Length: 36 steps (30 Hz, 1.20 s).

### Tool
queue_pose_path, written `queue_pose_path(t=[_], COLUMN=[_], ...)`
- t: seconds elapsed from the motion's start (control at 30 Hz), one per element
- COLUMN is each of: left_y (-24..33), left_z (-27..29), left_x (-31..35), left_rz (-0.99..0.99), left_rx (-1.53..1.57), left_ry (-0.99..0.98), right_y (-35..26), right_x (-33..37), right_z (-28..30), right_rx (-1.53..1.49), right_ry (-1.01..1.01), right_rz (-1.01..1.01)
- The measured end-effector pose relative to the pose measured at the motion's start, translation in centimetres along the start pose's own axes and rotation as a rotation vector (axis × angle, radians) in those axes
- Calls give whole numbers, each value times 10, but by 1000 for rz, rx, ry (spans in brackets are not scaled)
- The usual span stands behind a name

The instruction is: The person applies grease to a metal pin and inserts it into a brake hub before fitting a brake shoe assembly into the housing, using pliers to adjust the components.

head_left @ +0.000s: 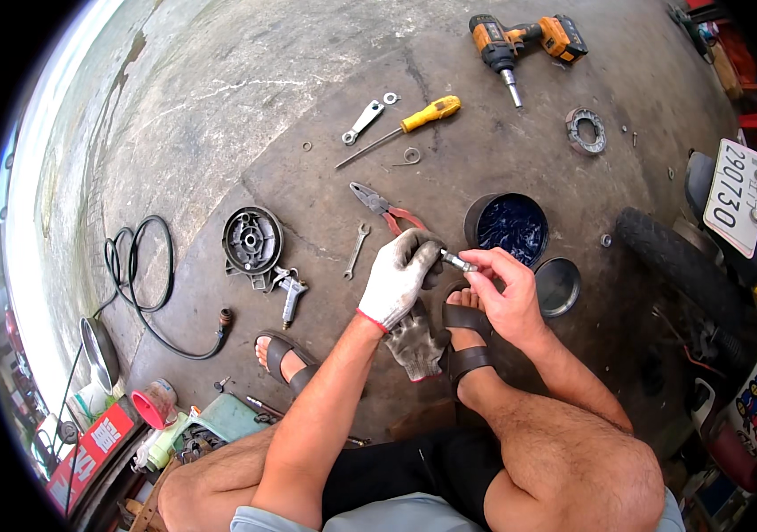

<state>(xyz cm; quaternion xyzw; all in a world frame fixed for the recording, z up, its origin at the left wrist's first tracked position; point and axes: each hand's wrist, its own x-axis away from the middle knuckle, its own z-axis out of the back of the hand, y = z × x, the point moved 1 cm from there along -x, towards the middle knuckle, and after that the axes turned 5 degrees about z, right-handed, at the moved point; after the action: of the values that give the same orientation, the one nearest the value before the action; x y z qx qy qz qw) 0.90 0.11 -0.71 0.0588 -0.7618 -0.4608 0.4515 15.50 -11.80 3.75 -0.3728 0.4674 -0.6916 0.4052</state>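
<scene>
My left hand [403,273] wears a stained white work glove with a red cuff; its fingers close round one end of a short metal shaft-like part [458,261]. Bare, my right hand [507,293] pinches the other end between thumb and fingers. Just beyond the hands stands a round tin [478,217] with dark blue grease inside, its round lid [558,287] lying beside it. A second dirty glove [417,348] rests on the floor below my left wrist. Pliers with red handles [393,213] lie just past my left hand, a wrench [357,251] to its left.
A yellow screwdriver [431,113], an orange cordless impact wrench [529,40] and a metal ring part [586,131] lie farther out. To the left are a round metal housing [252,241], an air gun [290,297] and a black hose [165,301]. A motorcycle tyre [675,266] stands at right.
</scene>
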Motion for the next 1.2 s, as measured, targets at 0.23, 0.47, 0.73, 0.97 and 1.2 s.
queue_pose_path(t=[0.23,0.47,0.73,0.97,1.2], left_y=[4,10,9,7,4], left_z=[-1,-1,-2,-2,0], left_x=[0,4,1,1,2], left_rz=[66,-28,53,60,-61], left_rx=[-47,153,-34,17,103], left_ry=[32,-70,14,4,-84], right_y=[-5,10,-2,-5,-1], right_x=[0,4,0,0,-1], right_z=[1,0,1,3,5], right_rx=[51,-255,12,78,-39], right_ry=[-33,31,-7,-29,5], right_rz=[60,-214,95,117,-63])
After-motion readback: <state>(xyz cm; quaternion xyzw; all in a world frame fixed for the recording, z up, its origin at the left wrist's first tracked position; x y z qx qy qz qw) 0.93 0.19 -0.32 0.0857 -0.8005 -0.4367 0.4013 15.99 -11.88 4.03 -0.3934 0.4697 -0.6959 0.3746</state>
